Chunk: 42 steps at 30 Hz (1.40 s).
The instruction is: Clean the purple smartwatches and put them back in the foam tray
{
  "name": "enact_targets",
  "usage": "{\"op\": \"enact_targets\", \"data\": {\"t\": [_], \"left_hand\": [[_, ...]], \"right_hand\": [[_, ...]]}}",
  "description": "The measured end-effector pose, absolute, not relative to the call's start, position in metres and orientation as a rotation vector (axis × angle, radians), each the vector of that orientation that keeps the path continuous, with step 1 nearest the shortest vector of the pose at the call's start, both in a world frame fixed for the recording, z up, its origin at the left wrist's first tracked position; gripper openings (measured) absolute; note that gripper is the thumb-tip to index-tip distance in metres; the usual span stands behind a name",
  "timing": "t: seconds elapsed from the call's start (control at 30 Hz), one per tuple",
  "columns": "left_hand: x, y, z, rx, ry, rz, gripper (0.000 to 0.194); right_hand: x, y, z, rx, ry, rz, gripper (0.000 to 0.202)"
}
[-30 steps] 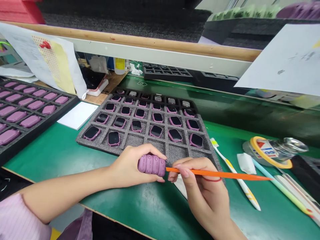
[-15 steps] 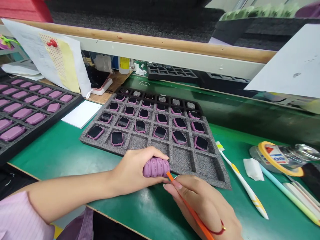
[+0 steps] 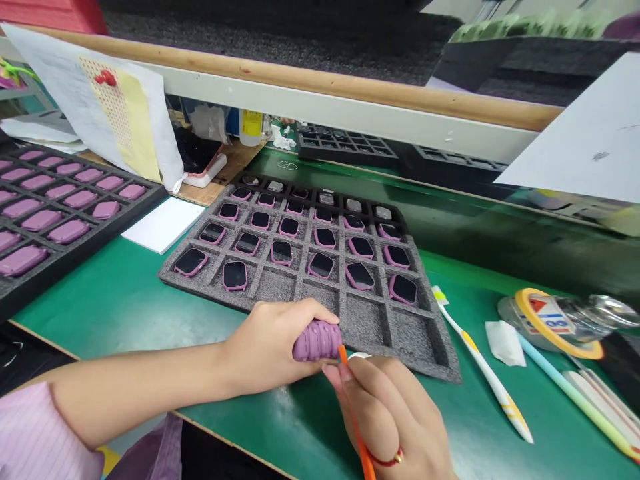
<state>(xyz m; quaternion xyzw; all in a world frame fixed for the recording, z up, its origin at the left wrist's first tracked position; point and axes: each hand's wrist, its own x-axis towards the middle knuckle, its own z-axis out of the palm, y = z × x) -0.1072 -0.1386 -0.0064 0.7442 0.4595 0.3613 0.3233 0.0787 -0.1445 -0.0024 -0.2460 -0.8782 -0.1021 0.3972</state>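
My left hand (image 3: 273, 343) is wrapped round a ribbed purple piece (image 3: 316, 341) in front of the grey foam tray (image 3: 367, 320). An orange stick-like tool (image 3: 361, 440) is pinched in my right hand (image 3: 395, 407), its tip close against the right end of the purple piece; whether they touch is unclear. Something white shows behind my right fingers. Purple-framed watch-like pieces with dark faces, such as one near the front (image 3: 235, 275), fill most compartments of the tray. Several compartments along its front right hold nothing.
At the left, a black tray (image 3: 37, 287) holds several purple pieces beside a white pad (image 3: 163, 225). A toothbrush (image 3: 483, 363), a crumpled white tissue (image 3: 505, 343) and a clear jar (image 3: 550, 323) with yellow tape lie right. A shelf edge (image 3: 300, 100) crosses above.
The purple piece has turned and shifted slightly right in my left hand. My right hand has moved a little left and down, and the orange tool now stands steeper.
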Motion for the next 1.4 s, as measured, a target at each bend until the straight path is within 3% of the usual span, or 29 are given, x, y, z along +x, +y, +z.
{"op": "enact_targets", "data": {"t": [0.8, 1.07, 1.17, 1.4], "left_hand": [[-0.106, -0.138, -0.009, 1.970, 1.201, 0.942, 0.035], [-0.111, -0.136, -0.003, 1.795, 1.134, 1.004, 0.040], [-0.113, -0.134, -0.006, 1.771, 1.078, 1.038, 0.041], [-0.113, -0.136, -0.008, 1.746, 1.067, 1.099, 0.038]], "right_hand": [[0.078, -0.148, -0.008, -0.668, -2.216, -0.250, 0.029], [0.085, -0.131, -0.004, -0.875, -1.621, 0.541, 0.011], [0.089, -0.130, -0.004, -0.919, -1.617, 0.576, 0.010], [0.095, -0.145, -0.010, -0.650, -1.945, 0.503, 0.031]]}}
